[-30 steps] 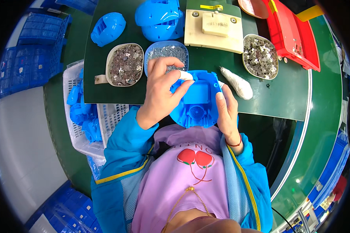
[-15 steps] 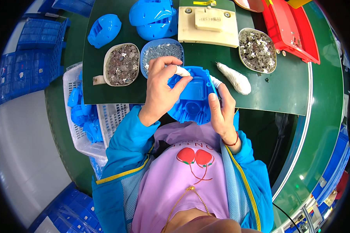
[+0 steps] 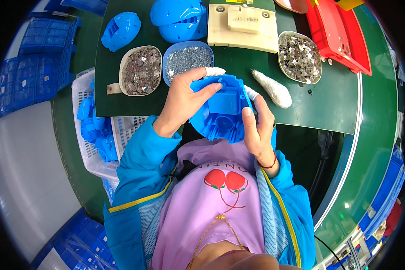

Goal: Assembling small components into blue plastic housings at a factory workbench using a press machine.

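Blue shell (image 3: 222,108) sat gripped tight in the left hand (image 3: 182,101) and right hand (image 3: 258,128), with no screws (image 3: 187,58) in it yet, I think.

The blue plastic housing shell (image 3: 221,108) was held above the table's near edge, its ribbed, hollow inside facing up, tilted toward the chest.

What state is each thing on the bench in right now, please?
Blue plastic shell: held in both hands, hollow side up.
Left hand: gripping the shell's left edge.
Right hand: gripping its right edge.
Blue bowl: full of small silvery parts.
Beige bowl: full of metal bits.
Grey bowl: full of metal pieces.
White basket: holds blue parts.
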### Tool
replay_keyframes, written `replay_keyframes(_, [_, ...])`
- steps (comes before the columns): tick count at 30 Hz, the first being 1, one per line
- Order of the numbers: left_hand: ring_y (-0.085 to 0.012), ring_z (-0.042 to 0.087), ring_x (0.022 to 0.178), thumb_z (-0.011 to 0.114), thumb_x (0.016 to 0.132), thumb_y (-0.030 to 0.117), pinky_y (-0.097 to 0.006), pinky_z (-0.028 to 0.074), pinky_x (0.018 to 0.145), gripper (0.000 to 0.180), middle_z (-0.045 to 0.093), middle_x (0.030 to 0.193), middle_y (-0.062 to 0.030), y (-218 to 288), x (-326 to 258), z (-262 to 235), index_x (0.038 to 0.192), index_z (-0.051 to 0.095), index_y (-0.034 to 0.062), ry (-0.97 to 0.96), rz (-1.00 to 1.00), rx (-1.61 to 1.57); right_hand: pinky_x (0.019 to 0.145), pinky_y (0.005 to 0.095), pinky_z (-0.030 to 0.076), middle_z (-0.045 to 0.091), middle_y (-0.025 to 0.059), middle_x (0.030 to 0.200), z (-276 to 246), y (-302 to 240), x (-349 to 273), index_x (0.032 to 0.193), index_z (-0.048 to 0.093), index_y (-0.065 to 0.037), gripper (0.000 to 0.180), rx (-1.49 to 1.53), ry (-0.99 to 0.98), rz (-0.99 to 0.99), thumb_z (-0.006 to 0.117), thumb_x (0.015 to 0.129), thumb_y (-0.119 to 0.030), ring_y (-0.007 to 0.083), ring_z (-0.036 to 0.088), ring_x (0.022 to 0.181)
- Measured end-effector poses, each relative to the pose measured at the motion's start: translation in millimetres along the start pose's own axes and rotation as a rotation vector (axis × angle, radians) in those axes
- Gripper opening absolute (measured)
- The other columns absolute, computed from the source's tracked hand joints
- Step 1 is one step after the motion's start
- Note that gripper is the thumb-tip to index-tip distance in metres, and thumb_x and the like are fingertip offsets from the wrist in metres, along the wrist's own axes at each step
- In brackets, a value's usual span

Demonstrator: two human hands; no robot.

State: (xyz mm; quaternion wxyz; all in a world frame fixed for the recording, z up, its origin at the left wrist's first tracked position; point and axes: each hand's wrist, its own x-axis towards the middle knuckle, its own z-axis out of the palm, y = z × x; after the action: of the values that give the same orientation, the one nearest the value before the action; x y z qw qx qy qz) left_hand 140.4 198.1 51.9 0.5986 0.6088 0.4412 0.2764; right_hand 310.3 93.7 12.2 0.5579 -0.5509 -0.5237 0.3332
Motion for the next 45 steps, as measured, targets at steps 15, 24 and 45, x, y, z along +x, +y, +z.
replay_keyframes(15, [-0.015, 0.063, 0.106, 0.065, 0.095, 0.018, -0.03, 0.05, 0.093, 0.041, 0.066, 0.115, -0.0093, 7, -10, -20, 0.129, 0.057, -0.0033, -0.09, -0.103, -0.164, 0.067, 0.0242, 0.037, 0.054, -0.0017, 0.086, -7, 2, 5, 0.116, 0.062, 0.003, 0.043, 0.283, 0.012, 0.308, 0.04, 0.108, -0.033, 0.0064, 0.043, 0.077])
replay_keyframes(24, [-0.0029, 0.054, 0.081, 0.066, 0.098, 0.028, -0.02, 0.044, 0.068, 0.039, 0.065, 0.091, 0.0006, -19, -11, -8, 0.121, 0.066, -0.0027, 0.051, -0.064, -0.311, 0.091, 0.0393, 0.048, 0.064, 0.0178, 0.117, -60, 4, 9, 0.117, 0.065, 0.0, 0.031, -0.952, 0.117, -0.247, 0.069, 0.089, -0.012, 0.0351, 0.059, 0.108])
replay_keyframes(45, [-0.0283, 0.051, 0.131, 0.041, 0.105, 0.032, -0.042, 0.04, 0.11, 0.049, 0.053, 0.142, -0.0186, -52, 20, 11, 0.14, 0.048, -0.0014, 0.138, -0.168, -1.352, 0.096, 0.051, 0.043, 0.058, 0.0145, 0.109, 12, -44, 30, 0.127, 0.066, -0.008, 0.074, -0.597, 0.016, -0.517, 0.089, 0.06, -0.027, 0.0328, 0.055, 0.099])
